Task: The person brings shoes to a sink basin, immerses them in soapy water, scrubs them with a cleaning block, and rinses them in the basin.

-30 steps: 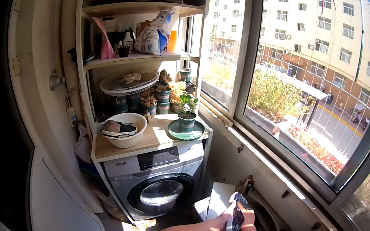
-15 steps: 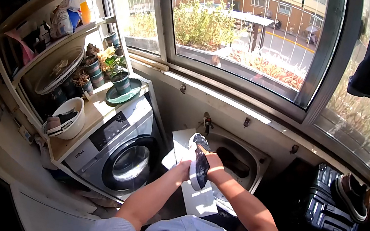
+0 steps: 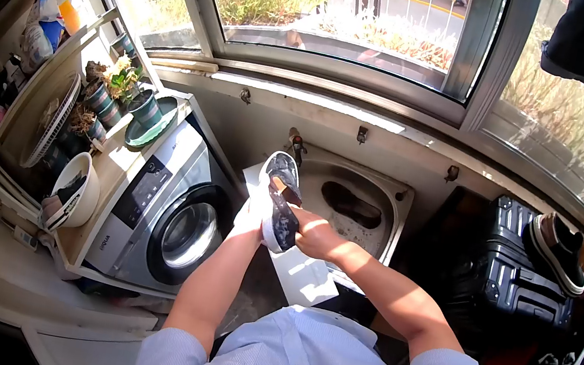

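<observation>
Turned since half a second ago, the shoe (image 3: 283,221) now shows its brown inside more plainly, and the view has swung lower and to the right. It is held up between both hands, toe pointing towards the tap (image 3: 296,143). Along the pale sole, the left hand (image 3: 249,211) grips it, most of its fingers hidden behind. The right hand (image 3: 316,235) has its fingers curled on the dark upper near the heel; their tips cannot be made out. Below the shoe, a white board (image 3: 302,280) catches patches of sun beside the sink (image 3: 377,233). On the left stands the washer (image 3: 185,232); on the right, a brown shoe (image 3: 558,257) rests on the black suitcase (image 3: 504,286).
</observation>
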A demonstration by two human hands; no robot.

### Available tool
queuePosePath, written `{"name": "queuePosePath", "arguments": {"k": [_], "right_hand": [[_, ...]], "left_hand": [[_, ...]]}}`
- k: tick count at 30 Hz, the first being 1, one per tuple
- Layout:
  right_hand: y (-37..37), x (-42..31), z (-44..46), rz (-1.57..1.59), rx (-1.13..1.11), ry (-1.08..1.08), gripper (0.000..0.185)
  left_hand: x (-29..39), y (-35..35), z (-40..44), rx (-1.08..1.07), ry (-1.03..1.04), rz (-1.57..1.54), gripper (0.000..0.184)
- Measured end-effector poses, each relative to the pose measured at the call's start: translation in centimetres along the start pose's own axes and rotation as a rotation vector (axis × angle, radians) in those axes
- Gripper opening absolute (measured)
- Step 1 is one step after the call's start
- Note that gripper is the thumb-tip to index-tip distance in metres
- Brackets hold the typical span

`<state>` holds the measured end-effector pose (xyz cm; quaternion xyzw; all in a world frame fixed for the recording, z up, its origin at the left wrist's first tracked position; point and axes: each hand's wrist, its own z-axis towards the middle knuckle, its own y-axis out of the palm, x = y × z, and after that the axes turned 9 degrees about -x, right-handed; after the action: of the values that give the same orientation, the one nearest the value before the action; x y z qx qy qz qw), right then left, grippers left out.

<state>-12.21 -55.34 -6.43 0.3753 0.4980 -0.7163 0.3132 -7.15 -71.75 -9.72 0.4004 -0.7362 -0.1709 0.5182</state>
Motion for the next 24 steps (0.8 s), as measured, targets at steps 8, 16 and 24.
{"name": "queuePosePath", "arguments": {"k": [8, 16, 24], "right_hand": [[-0.4, 2.4, 1.7, -0.13, 0.022, 0.221, 0.033], [-1.1, 3.2, 3.2, 0.006, 0.191, 0.364, 0.023], [0.9, 0.5, -1.1, -0.007, 0.031, 0.166, 0.049]], "left_hand": [[-4.3, -2.7, 1.4, -0.173, -0.014, 0.111, 0.041], [-4.3, -0.1, 0.7, -0.316, 0.022, 0.003, 0.042], [-3.2, -4.2, 2.9, 0.059, -0.037, 0.142, 0.054]]}}
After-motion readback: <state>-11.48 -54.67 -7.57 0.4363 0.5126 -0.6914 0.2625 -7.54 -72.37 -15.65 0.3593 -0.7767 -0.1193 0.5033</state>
